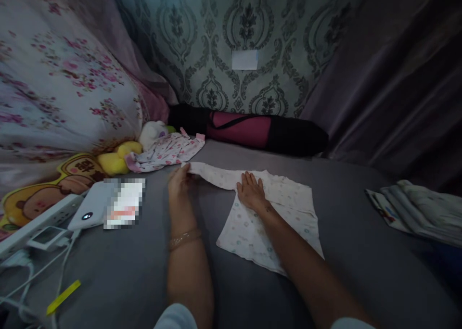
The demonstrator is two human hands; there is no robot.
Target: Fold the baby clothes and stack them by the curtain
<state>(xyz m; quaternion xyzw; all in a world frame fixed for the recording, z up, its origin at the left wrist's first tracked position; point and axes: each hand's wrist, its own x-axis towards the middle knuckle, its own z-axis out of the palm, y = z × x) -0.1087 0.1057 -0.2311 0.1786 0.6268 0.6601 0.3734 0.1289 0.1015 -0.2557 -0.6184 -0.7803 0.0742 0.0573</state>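
Observation:
A small white printed shirt (249, 233) lies spread on the grey sheet, its right side folded in and one sleeve stretched out to the left. The end of that sleeve is pinched in my left hand (178, 179), slightly raised from the sheet. Flat on the shirt near the sleeve's base rests my right hand (251, 190), its fingers extended. My right forearm hides part of the shirt's lower right.
Left are a patterned garment (168, 151), a yellow plush toy (119, 159), a white power bank (92, 206), a power strip (43, 223) with cables and a yellow strip (63, 297). A black-and-maroon long bag (241, 129) lies along the wall. Folded clothes (415, 208) are stacked right.

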